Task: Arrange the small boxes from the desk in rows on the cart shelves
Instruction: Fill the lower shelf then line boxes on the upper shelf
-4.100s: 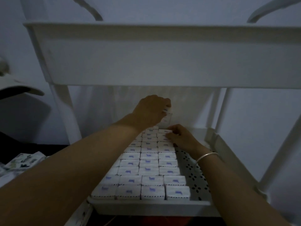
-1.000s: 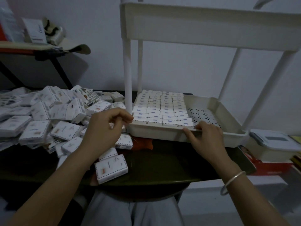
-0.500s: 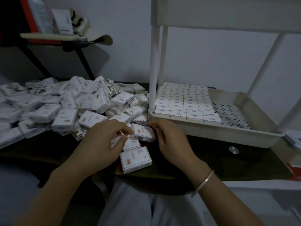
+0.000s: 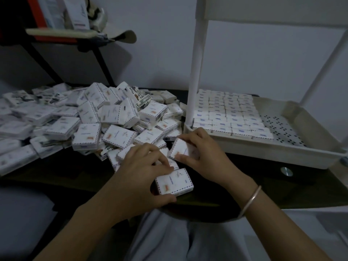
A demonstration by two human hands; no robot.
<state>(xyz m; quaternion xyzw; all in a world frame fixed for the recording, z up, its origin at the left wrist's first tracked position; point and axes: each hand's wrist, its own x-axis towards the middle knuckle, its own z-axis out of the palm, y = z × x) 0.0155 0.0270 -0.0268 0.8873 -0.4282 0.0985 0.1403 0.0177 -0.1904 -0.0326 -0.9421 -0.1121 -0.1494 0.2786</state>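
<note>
A big heap of small white boxes (image 4: 90, 117) covers the left of the dark desk (image 4: 62, 172). On the right, the white cart's tray shelf (image 4: 273, 153) holds several neat rows of boxes (image 4: 226, 113) along its left part. My right hand (image 4: 203, 157) grips one tilted small box (image 4: 181, 147) at the heap's near edge. Resting on boxes beside it, my left hand (image 4: 143, 172) has its fingertips on the flat box (image 4: 174, 182) nearest me; a firm grip cannot be told.
The tray's right part shows bare perforated floor (image 4: 278, 127). A white cart post (image 4: 195, 72) rises at the tray's front-left corner, under an upper shelf (image 4: 273, 10). A black rack (image 4: 62, 34) with items stands back left. A round metal disc (image 4: 286, 171) lies on the desk.
My view has swung from the cart shelf to the desk. My right hand left the tray rim and took hold of a box; my left hand moved down onto the near boxes.
</note>
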